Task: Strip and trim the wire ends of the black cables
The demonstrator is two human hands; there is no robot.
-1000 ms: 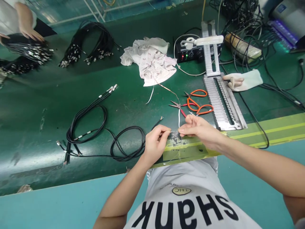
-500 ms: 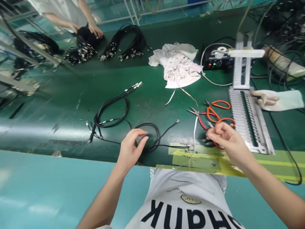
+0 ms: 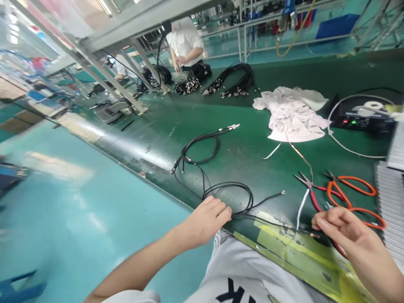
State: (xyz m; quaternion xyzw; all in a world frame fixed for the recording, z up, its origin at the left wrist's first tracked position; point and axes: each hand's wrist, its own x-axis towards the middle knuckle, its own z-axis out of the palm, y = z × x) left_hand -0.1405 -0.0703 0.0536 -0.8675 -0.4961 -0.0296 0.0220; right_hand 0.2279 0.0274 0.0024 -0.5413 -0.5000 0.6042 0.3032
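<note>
On my feed the left hand (image 3: 206, 219) sits at the near edge of the green worktop (image 3: 151, 126). Its fingers (image 3: 221, 210) are held close together, with the tips on the near loop of a black cable (image 3: 235, 195). I cannot tell whether they actually grip the cable or only rest on it.

The cable lies coiled just beyond that hand. One bare-tipped end points out to the right. Another stretch runs along the worktop edge over a patch of yellow tape (image 3: 284, 248) to the right hand (image 3: 344, 229). That hand hovers low over the tape, and its thumb and forefinger are pressed together, pinching the far end of that stretch. The other fingers are loosely curled.

Just beyond the right hand lie red-handled pliers (image 3: 311, 194) and orange-handled scissors (image 3: 350, 195), close together, with a thin white strip (image 3: 302, 206) beside the pliers. A second cable (image 3: 202, 149) is coiled farther out on the worktop, apart from the first coil, and its metal-tipped ends point away from me.

A crumpled white cloth (image 3: 293, 115) lies past the tools, and a black control box (image 3: 356, 122) with small lit lamps stands to its right. A ribbed metal rack (image 3: 391, 185) cuts in at the right edge. At the far end, bundles of cables (image 3: 233, 82) are heaped up, and another person (image 3: 184, 42) stands there with hands at a bundle.
</note>
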